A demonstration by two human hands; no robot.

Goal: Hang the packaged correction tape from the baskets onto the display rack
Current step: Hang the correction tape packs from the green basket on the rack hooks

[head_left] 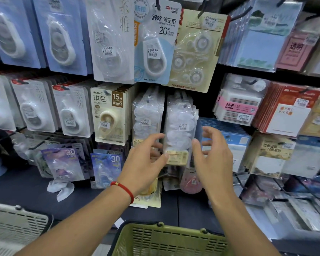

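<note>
Clear plastic correction tape pack [179, 130] hangs on the display rack [211, 100]; left hand [146, 163] pinches its lower edge, right hand [212, 156] spread beside it, holding nothing.

Both bare forearms reach forward and up. Left hand [146, 161], red cord bracelet [123, 190] on its wrist: fingers loosely curled, thumb tip pointing right. Right hand [213, 156]: fingers spread and half-curled, thumb pointing left. Palms face each other, fingertips apart.
</note>
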